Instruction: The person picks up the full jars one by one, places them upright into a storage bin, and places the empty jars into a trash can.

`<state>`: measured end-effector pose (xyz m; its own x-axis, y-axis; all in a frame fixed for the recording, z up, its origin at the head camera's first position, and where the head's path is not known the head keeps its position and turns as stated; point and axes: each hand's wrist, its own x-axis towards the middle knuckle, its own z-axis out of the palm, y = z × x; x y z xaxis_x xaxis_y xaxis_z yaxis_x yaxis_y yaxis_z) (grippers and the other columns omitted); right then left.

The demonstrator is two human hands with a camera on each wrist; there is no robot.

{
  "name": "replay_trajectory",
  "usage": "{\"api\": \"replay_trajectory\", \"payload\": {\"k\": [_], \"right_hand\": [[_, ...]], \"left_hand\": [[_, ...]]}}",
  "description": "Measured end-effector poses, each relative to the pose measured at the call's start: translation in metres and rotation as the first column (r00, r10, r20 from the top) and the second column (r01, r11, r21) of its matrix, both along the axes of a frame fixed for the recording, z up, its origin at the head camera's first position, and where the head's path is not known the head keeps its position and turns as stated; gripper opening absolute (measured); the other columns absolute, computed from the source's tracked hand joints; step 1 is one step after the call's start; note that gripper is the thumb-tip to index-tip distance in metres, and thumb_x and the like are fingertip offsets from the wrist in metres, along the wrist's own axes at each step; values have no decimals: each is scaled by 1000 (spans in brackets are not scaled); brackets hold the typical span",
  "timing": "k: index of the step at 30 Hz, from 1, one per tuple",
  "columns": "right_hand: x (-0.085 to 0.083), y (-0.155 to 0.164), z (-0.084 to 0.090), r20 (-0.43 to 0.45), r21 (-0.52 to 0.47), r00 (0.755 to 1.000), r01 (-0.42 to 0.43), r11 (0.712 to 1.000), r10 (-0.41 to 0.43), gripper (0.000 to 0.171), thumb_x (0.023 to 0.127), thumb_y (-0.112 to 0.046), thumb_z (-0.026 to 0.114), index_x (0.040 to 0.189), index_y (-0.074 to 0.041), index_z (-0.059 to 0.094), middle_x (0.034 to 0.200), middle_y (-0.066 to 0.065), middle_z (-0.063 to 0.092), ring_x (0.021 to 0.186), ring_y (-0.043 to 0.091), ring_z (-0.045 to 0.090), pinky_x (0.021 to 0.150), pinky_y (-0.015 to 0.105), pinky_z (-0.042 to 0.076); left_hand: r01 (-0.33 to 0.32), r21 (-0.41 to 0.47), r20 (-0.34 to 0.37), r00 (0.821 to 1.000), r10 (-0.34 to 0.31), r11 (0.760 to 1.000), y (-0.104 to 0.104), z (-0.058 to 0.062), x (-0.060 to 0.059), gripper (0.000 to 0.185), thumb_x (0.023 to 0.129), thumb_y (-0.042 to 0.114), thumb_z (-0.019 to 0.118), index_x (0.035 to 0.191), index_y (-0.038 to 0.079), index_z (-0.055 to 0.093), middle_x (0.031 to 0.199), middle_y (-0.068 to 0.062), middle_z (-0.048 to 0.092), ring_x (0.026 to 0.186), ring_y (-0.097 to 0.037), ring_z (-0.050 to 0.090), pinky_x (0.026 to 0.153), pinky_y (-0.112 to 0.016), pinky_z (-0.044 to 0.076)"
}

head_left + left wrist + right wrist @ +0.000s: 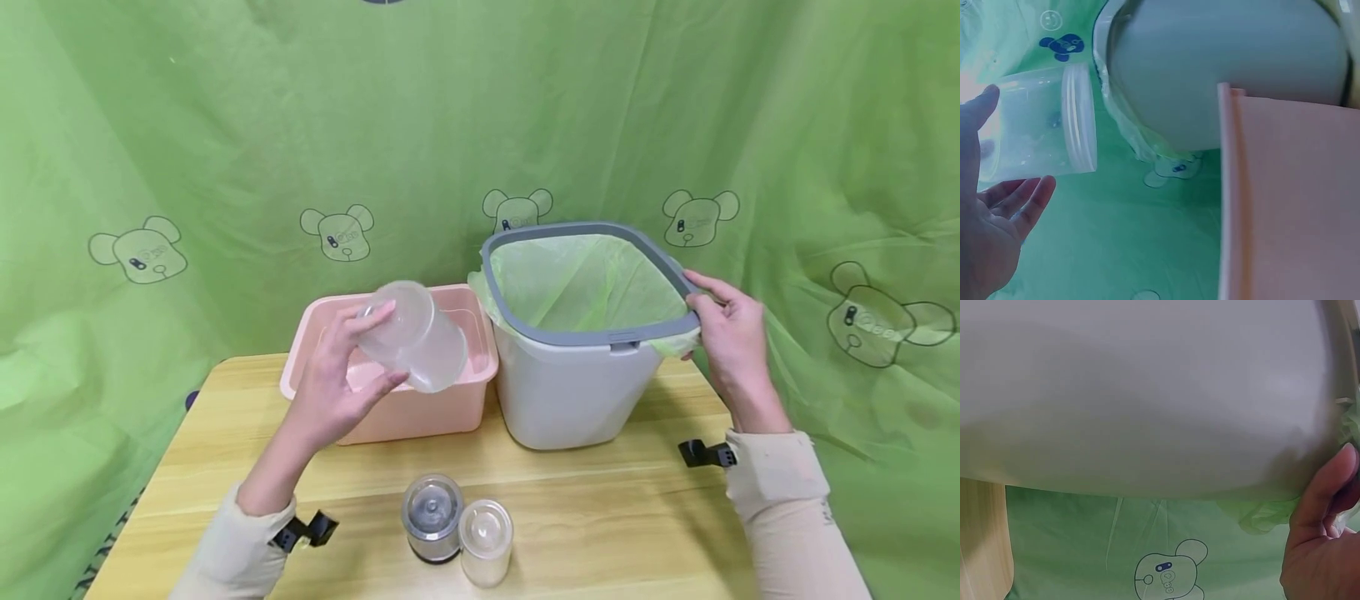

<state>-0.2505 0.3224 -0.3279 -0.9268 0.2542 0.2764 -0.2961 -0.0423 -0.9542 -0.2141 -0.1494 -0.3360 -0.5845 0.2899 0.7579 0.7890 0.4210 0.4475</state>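
Note:
My left hand (327,392) holds a translucent plastic jar (416,337) between thumb and fingers. The jar is tilted above the pink plastic basin (412,412); its ridged end (1080,119) points away from the palm in the left wrist view. On the right, my right hand (731,333) grips the grey rim (585,337) of a light grey trash bin (570,392), thumb on top at the right corner. A thin green bag (577,279) lines the bin and folds over its edge. The right wrist view shows the thumb (1332,478) near the bin's side.
Two more clear jars stand side by side near the front of the wooden table (600,517): one with a dark base (432,512), the other a paler jar (486,542). Basin and bin stand close together. A green printed curtain (420,125) hangs behind.

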Motion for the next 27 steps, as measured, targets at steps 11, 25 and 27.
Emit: {"api": "replay_trajectory", "payload": {"k": [11,25,27], "right_hand": [[-1,0,-1,3,26,999,37,999,-37,45,101,0,55,145,5,53,76,4,77,41,14,62,32,28,48],[-3,-3,-2,-20,4,998,52,999,-51,44,100,2,55,143,7,55,73,5,76,41,15,64,31,30,48],[-3,-2,-2,-23,-1,998,55,998,-55,44,99,2,55,143,7,55,73,5,76,41,15,63,31,30,48]], "left_hand": [[46,79,-20,999,-44,996,37,49,-25,84,93,67,61,153,10,46,141,-21,50,122,-31,58,99,-48,57],[138,109,67,987,-145,984,95,67,-62,71,93,19,77,156,19,45,143,-12,51,114,-21,61,96,-34,58],[150,100,77,984,-158,984,104,66,-66,70,93,21,77,156,20,46,143,-12,51,112,-21,62,95,-34,58]]}}
